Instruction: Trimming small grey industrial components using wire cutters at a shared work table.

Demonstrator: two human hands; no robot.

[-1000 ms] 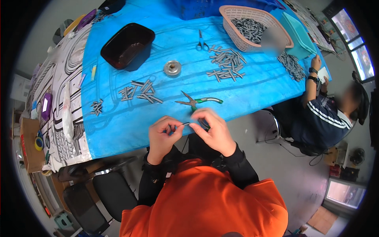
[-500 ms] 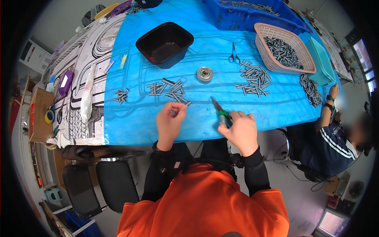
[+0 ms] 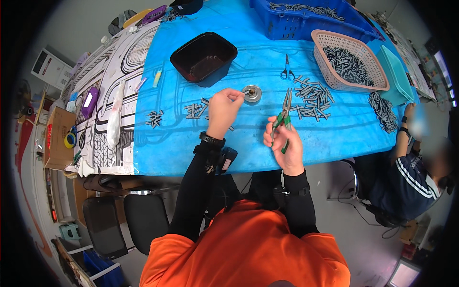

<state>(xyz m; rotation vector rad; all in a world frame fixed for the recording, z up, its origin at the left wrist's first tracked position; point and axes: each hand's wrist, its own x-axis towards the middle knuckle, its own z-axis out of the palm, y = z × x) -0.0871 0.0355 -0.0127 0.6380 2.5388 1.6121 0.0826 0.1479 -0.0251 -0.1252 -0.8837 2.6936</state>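
Note:
My left hand [image 3: 223,111] is closed in a pinch, its fingertips at the left rim of a small round metal burner-like tin [image 3: 253,96]. Whatever sits between those fingertips is too small to make out. Green-handled long-nose pliers [image 3: 287,107] are in my right hand [image 3: 292,149], jaws pointing away from me, just right of the tin. Short grey tube pieces [image 3: 194,110] lie partly hidden behind my left hand. More such pieces [image 3: 313,99] are spread to the right of the pliers.
Beyond my hands stand a black tub [image 3: 204,57], scissors [image 3: 287,70], a pink basket [image 3: 351,64] of grey pieces, a blue crate [image 3: 306,29] and a teal tray [image 3: 394,76]. A small pile [image 3: 154,118] lies left. Another person [image 3: 406,184] sits at the right.
My left hand has moved forward and right, up to the metal tin. My right hand has turned palm upward, swinging the pliers' jaws away from me and to the right.

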